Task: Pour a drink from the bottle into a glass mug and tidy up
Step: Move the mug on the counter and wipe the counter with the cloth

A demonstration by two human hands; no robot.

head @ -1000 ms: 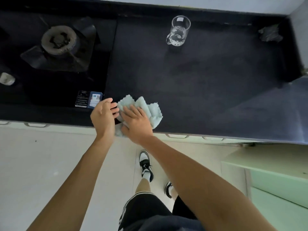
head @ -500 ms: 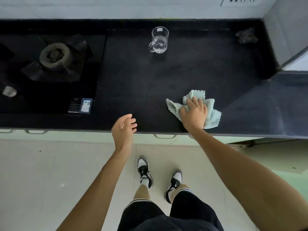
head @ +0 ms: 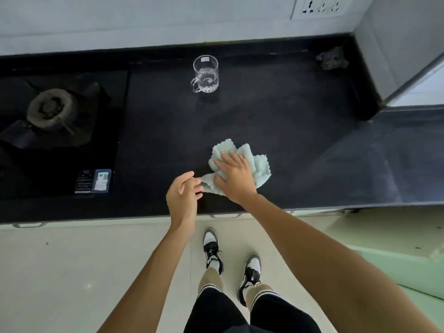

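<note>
the glass mug (head: 206, 74) stands upright near the far edge of the dark table (head: 300, 131), roughly midway along it. it is clear, with a straight wall, a cut pattern round its lower half, a small pale sticker just under the far rim and a handle on its near-left side. whether it holds any liquid cannot be told.

well apart from it, close to the near edge, a pale blue-green cloth (head: 260, 164) lies bunched on the table, its ribbed folds fanning out toward the far side and the right. the right hand (head: 236, 181) lies palm down on top of it, its fingers (head: 231, 157) spread and nearly straight, pressing the cloth flat rather than wrapping round it. a thin tail of cloth runs out to the left from under this hand. the left hand (head: 182, 198) hovers on edge over the near edge just beside that tail, fingers loosely curled and holding nothing that shows; whether the tips touch the tail cannot be told.

at the left end a gas burner (head: 49, 108) sits in a black hob, with a printed label (head: 93, 181) at the hob's near-right corner. a dark crumpled lump (head: 332, 61) rests in the far right corner, and a wall socket (head: 320, 7) is mounted above. below the near edge, the person's shoes (head: 212, 248) stand on a pale tiled floor (head: 72, 272).
</note>
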